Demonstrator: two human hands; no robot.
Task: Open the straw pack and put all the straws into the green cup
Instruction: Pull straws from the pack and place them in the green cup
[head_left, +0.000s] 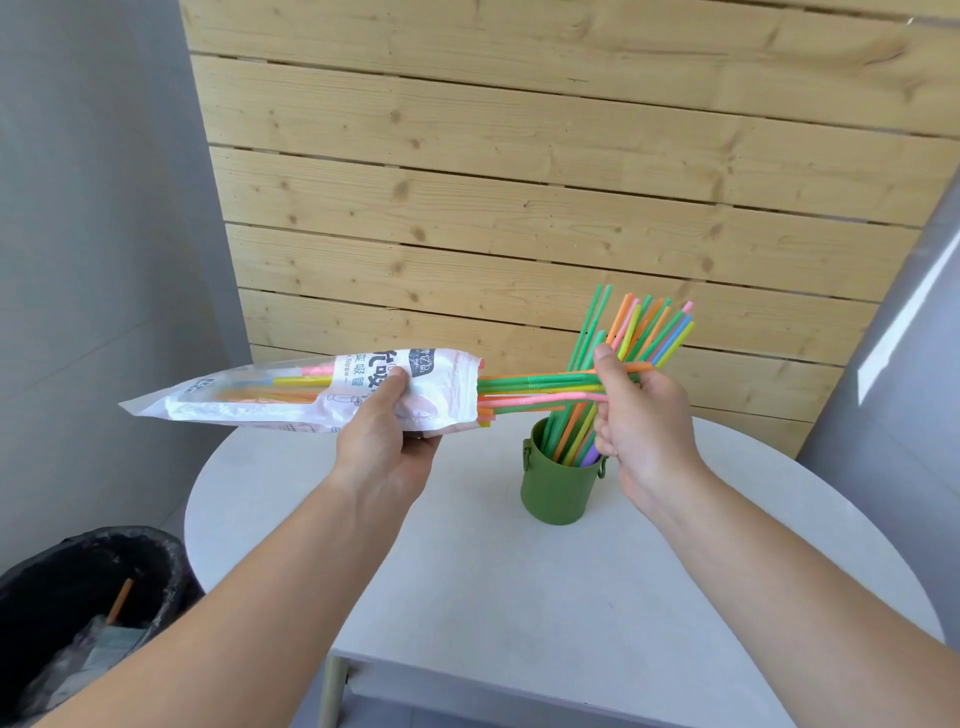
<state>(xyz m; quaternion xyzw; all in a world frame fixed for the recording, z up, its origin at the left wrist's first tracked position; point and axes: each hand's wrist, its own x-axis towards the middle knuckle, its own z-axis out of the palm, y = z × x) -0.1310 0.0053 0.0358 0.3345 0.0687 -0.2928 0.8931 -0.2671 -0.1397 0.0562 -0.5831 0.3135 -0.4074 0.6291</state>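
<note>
A white printed straw pack (291, 392) lies horizontally in the air, held from below by my left hand (382, 441), its torn mouth facing right. Several coloured straws (540, 387) stick out of that mouth, and my right hand (639, 410) grips their ends. Directly below stands the green cup (556, 491) on the white round table (467, 571). A bunch of straws (639, 332) stands in the cup, fanning up and to the right behind my right hand.
A black-lined waste bin (88, 597) sits on the floor at lower left with an orange straw and scraps inside. A pale wooden slat panel (519, 182) rises behind the table. Grey walls flank both sides.
</note>
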